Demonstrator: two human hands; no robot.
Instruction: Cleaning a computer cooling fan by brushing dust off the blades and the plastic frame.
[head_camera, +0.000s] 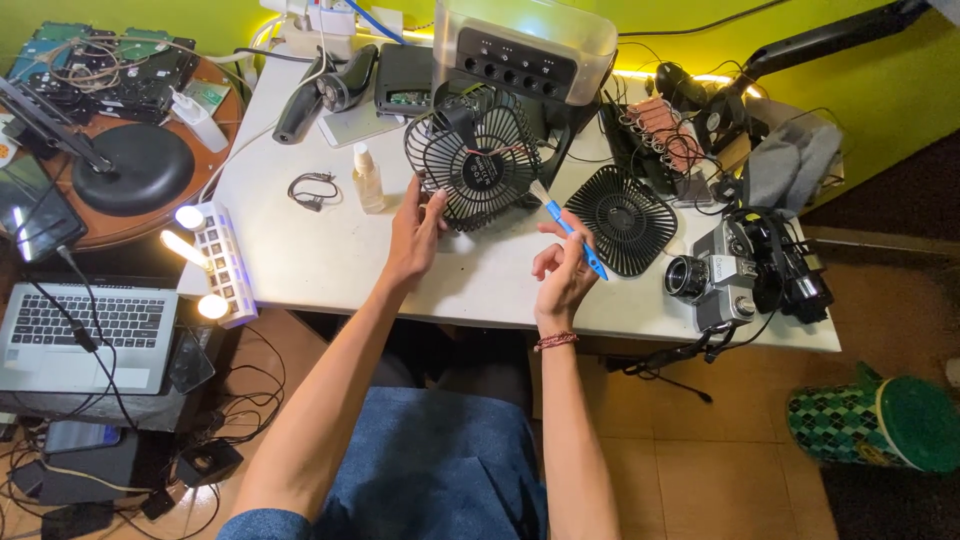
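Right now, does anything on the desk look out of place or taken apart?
Yes. The fan has no front cover: its grille lies flat on the table to the right. The left hand steadies the fan; the right hand holds a blue brush at it. Nothing looks spilled.

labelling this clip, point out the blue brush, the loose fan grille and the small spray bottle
blue brush (566, 226), head view, on its handle
loose fan grille (624, 219), head view, on its centre
small spray bottle (368, 181), head view, on its body

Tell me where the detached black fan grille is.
The detached black fan grille lies flat on the white table, right of the blue-handled brush, left of the silver camera.
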